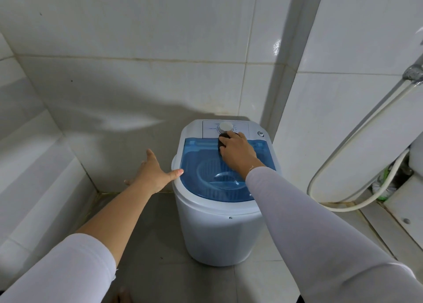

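The right grip (237, 152) has its fingers curled over a dark pad (222, 140), pressing it on the far edge of the blue lid (201, 179), just near of the white dial (226, 127). The left grip (152, 174) is spread wide with straight fingers and holds nothing; its thumb tip touches the left rim of the small washing machine (217, 234). The machine stands on the grey floor (155, 245) against the tiled wall (137, 85). A white hose (343, 149) loops to the right.

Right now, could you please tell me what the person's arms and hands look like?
The left hand and right hand wear no gloves. The left sleeve is white and ends near the elbow; the right sleeve, also white, reaches the wrist.
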### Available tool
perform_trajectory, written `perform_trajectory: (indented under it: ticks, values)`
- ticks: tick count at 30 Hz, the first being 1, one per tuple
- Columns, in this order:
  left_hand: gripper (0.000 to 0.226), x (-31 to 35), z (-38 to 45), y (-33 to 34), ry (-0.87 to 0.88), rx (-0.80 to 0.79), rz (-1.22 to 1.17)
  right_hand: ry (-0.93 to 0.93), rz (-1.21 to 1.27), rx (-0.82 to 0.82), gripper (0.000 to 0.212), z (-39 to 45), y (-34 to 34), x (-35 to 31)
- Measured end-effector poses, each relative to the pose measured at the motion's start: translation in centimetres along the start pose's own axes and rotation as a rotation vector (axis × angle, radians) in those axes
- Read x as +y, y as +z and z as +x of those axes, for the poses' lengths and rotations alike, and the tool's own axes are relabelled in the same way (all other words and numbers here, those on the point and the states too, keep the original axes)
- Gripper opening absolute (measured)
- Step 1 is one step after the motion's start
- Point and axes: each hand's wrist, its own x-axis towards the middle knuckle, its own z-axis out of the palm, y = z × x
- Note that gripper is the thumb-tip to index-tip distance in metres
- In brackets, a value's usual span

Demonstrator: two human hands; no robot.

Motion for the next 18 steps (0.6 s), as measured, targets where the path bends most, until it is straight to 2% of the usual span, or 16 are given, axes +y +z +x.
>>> perform_trajectory:
  ticks: [13, 18]
  values:
    - [0.129, 0.4, 0.2, -0.2, -0.008, 0.007, 0.049, 0.083, -0.014, 0.061, 0.03, -0.9, -1.7, 3.9]
    - [0.128, 0.3, 0.2, -0.1, -0.005, 0.011, 0.042, 0.123, -0.016, 0.058, 0.034, -1.3, -2.5, 5.1]
